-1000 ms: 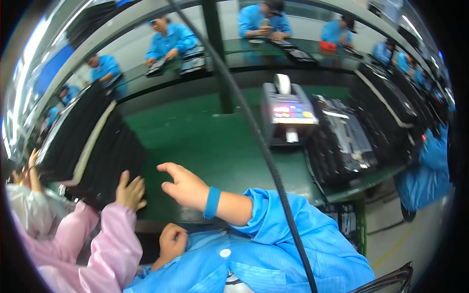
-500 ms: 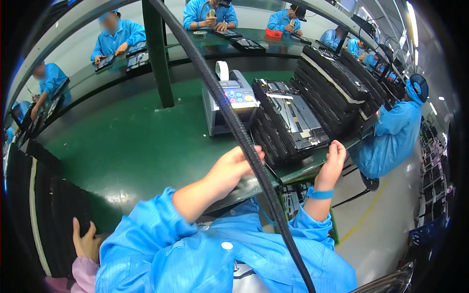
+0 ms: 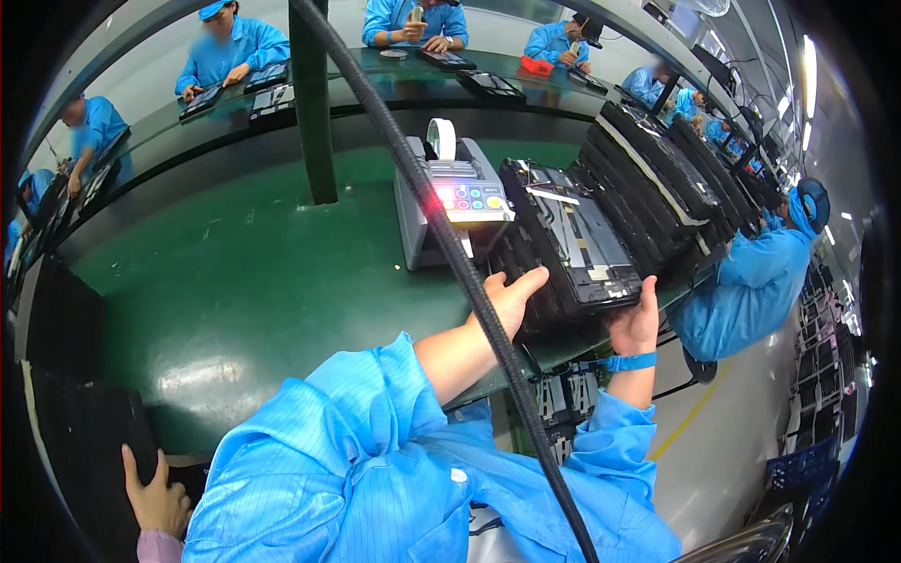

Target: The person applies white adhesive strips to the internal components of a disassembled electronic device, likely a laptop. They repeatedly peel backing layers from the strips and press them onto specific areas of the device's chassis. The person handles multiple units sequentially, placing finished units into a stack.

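The left hand (image 3: 511, 305) and right hand (image 3: 638, 324), apart, clasp one black tray (image 3: 587, 244) atop one stack (image 3: 574, 327) by the green bench (image 3: 235, 272)'s near edge. One tape dispenser (image 3: 455, 197) crowds it; farther left, bench lies open.

Left hand (image 3: 511, 302) partly hidden behind black cable (image 3: 513, 375), pink sleeve (image 3: 160, 547) cut off below

Surface (image 3: 225, 310): smooth and glossy, I see
Held stack (image 3: 587, 239): matt black sides, shinier grey top
Cable (image 3: 504, 361): rough braid
Sleeve (image 3: 291, 460): thin cloth
Machine (image 3: 474, 195): smooth plastic, to me
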Demonstrator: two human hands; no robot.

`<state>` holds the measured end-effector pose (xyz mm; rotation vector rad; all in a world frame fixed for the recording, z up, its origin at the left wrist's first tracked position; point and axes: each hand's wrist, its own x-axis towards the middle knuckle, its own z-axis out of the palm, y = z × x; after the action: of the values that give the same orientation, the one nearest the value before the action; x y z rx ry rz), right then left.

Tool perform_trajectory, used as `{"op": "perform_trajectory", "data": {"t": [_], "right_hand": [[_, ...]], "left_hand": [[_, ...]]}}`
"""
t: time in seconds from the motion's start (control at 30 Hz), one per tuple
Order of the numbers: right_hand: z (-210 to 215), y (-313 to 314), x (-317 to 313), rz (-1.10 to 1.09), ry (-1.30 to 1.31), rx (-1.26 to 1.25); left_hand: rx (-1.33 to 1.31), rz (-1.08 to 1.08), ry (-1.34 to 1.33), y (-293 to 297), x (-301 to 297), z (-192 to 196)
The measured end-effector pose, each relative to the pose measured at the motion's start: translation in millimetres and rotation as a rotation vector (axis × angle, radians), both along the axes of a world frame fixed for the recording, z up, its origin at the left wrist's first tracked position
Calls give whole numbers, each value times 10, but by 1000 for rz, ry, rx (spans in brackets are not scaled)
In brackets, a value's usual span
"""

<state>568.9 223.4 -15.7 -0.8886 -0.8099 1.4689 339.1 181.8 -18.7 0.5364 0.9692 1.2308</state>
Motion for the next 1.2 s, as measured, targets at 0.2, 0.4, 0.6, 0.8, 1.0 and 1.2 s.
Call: {"op": "perform_trajectory", "data": {"t": [0.2,0.4,0.6,0.8,1.0,1.2], "right_hand": [[273,-62,-67,202,83,-52],[376,-399,-22,39,101,274],[707,-973,-86,-73,124,484],[978,-1257,-737,54,146,630],[890,-1509,-1830,243,131,469],[384,-1598,-2467,543,189,229]], "left_hand": [[4,-61,-156,91,-90,34],[96,-62,-132,-71,-16,167],[423,-36,104,-525,-162,745],[596,195,301,-1056,-750,1045],[562,355,168,-1786,-1630,761],[356,472,79,-2302,-2144,480]]}}
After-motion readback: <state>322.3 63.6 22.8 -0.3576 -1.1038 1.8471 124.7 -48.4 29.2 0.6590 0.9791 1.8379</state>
